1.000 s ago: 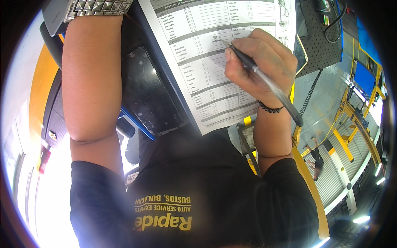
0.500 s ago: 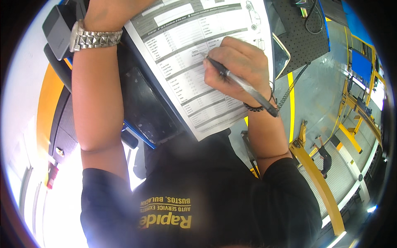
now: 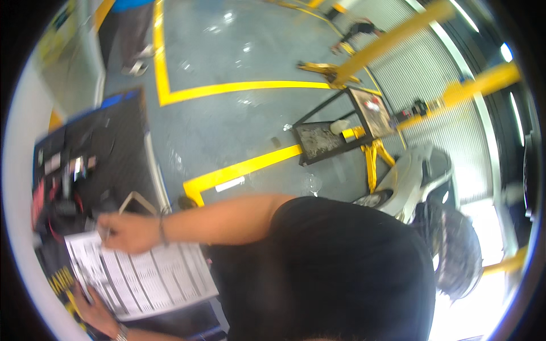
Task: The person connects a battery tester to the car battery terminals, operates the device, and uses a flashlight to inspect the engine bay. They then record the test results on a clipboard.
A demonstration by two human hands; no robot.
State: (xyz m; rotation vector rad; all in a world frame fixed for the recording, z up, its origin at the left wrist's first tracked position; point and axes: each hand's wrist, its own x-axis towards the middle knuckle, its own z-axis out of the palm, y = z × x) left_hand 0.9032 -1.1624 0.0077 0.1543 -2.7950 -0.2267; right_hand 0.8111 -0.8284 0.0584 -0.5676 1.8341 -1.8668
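The printed paper form (image 3: pixel 162 275) lies at the lower left, on a dark surface in front of me. My right hand (image 3: pixel 133 233) rests over its far edge with the fingers curled in. The pen in those fingers is mostly hidden and smeared by blur. At the form's left corner lies my left hand (image 3: pixel 98 312), its fingers apart and touching the paper's edge. A metal wristwatch (image 3: pixel 121 333) circles the left wrist. Just beyond my right hand is a phone-like thing with a pale frame (image 3: pixel 138 203).
A dark perforated bench top (image 3: pixel 116 139) carries small items and red-black cables. Beyond stand a person (image 3: pixel 129 40), a two-level cart (image 3: pixel 324 139), yellow lift posts (image 3: pixel 392 42) and a silver vehicle (image 3: pixel 404 179). Another person (image 3: pixel 361 29) bends far off. Yellow lines (image 3: pixel 250 86) mark the floor.
My view has swung to the right, so the form and both hands now sit at the lower left. My right hand has moved from the form's middle to its far edge.
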